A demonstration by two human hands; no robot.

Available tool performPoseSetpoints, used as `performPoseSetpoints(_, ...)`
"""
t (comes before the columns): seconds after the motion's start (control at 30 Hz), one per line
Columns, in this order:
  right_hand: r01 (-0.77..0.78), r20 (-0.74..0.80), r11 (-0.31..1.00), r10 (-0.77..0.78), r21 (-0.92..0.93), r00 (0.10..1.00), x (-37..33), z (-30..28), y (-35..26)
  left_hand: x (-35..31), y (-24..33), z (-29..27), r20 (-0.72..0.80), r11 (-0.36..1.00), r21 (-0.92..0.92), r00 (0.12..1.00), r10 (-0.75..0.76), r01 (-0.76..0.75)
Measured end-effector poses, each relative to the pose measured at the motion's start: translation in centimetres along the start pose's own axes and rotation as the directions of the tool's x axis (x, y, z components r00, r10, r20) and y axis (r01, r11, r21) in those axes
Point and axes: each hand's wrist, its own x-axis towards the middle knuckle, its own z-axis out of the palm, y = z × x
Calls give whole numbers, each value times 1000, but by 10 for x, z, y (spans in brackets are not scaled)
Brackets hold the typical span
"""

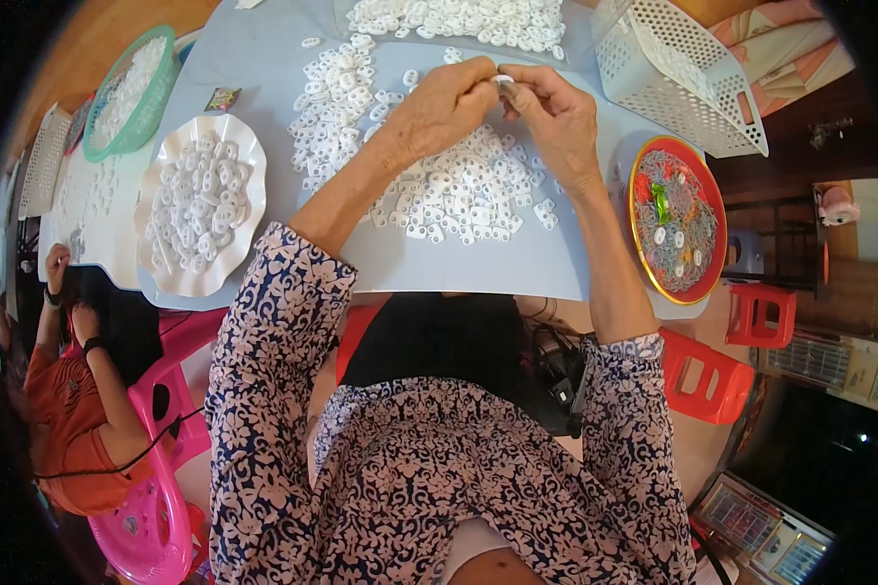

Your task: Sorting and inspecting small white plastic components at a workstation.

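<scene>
My left hand [451,105] and my right hand [560,122] meet over the table, fingertips pinched together. Between them is a small white plastic piece [503,80], mostly covered by the fingers. Beneath and to the left of the hands spreads a loose pile of small white oval pieces [458,195] with dark holes. Another band of them [332,107] runs up the left of the pile. At the right edge, a round red tray [720,229] with a gold rim holds many tiny grey parts, a few white pieces and a green wrapped item [661,203].
A scalloped white dish [254,161] of white pieces stands at left, near a green basket [166,73]. A white perforated basket [644,97] sits at far right. More pieces fill a clear tray [458,21] at the back. Another person [88,409] sits at left; red stools [707,380] stand at right.
</scene>
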Motion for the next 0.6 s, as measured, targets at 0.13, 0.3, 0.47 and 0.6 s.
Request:
performPoseSetpoints(0.13, 37, -50, 999, -39, -34, 998, 0, -3, -2, 1, 0, 5, -23, 1000, -7, 1000, -7, 7)
performPoseSetpoints(0.3, 241, -328, 931, -326, -274, 887, 21, -37, -33, 7, -17, -25, -375, 993, -113, 927, -8, -37)
performPoseSetpoints(0.47, 212, -279, 699, -517, -683, 809, 47, -132, -64, 11, -15, -39, -512, 984, -165, 859, -34, -59)
performPoseSetpoints(0.6, 223, 18, 313, -545, -923, 838, 49, -131, -58, 12, -12, -41, -523, 978, -208, 848, -84, -31)
